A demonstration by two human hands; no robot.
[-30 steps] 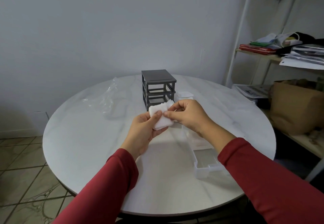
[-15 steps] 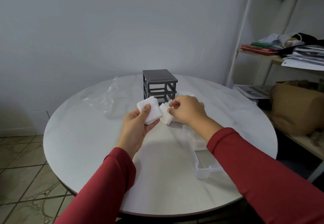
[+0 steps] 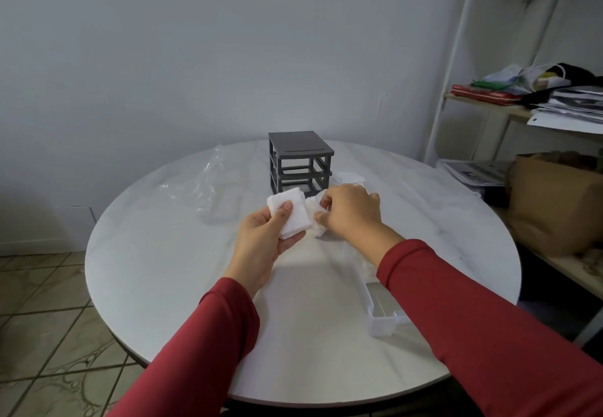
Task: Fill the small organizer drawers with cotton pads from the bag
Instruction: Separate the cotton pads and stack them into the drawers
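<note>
Just in front of the grey organizer frame [image 3: 300,158], our left hand [image 3: 261,237] is gripping a stack of cotton pads [image 3: 293,212] under the thumb, and our right hand [image 3: 350,212] is pinching a smaller bunch [image 3: 314,208] beside it. We are thinking it best to be squaring this bunch flat before lowering it into the clear drawer [image 3: 381,317] lying nearer to us than the frame.

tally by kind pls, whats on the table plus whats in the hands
grey organizer frame: 1
clear plastic bag: 1
clear drawer: 1
cotton pad bunches: 2, left bunch in left hand, right bunch in right hand
white pile beside the frame: 1
total: 6, the right sleeve may hide more
</note>
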